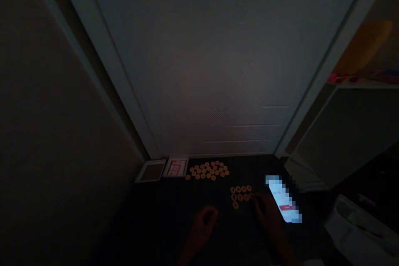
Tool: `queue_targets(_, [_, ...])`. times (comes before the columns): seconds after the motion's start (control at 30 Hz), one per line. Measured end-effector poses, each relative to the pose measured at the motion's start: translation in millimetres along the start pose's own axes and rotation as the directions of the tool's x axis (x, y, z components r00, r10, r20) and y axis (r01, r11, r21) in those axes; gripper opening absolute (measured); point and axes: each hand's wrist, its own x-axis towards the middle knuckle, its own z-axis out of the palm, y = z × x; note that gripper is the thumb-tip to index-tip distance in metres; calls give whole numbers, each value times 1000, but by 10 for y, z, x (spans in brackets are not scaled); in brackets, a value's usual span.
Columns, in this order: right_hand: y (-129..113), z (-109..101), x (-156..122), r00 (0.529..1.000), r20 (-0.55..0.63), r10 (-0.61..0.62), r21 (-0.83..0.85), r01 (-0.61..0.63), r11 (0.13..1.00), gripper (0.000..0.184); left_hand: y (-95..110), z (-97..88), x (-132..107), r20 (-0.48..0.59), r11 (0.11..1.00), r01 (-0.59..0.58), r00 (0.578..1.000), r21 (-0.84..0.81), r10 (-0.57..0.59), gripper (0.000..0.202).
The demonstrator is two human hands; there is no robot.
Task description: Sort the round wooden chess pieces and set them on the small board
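Dark floor before a door. Right hand, grip apart, fingertips beside a small cluster of round discs; left hand curled, grip unclear. Sliding discs singly seems safest.

pale door, dark floor, 1 shelf right (very dim)

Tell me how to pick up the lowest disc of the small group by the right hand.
Pinch its rim from above, at its left and near edges. The lowest disc lies flat on the dark floor, too thin to wrap, and the other discs crowd its far side; those two edges look free. The right hand is nearest.
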Motion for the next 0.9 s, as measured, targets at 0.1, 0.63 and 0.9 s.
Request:
queue_targets(0.1, [-67,-26,132,1000,19,-18,2,18,1000,31,15,5,-18,-1,1000,-3,1000,13,3,49])
queue_targets(0.63, [-742,482,1248,819,548,-172,-48,236,971,34,107,13,-50,-23,996,-20,1000,92,22,46])
queue_targets(0.9, [-644,476,1291,837,546,-43,-191,174,966,17,82,15,-38,-29,996,14,1000,91,-11,45])
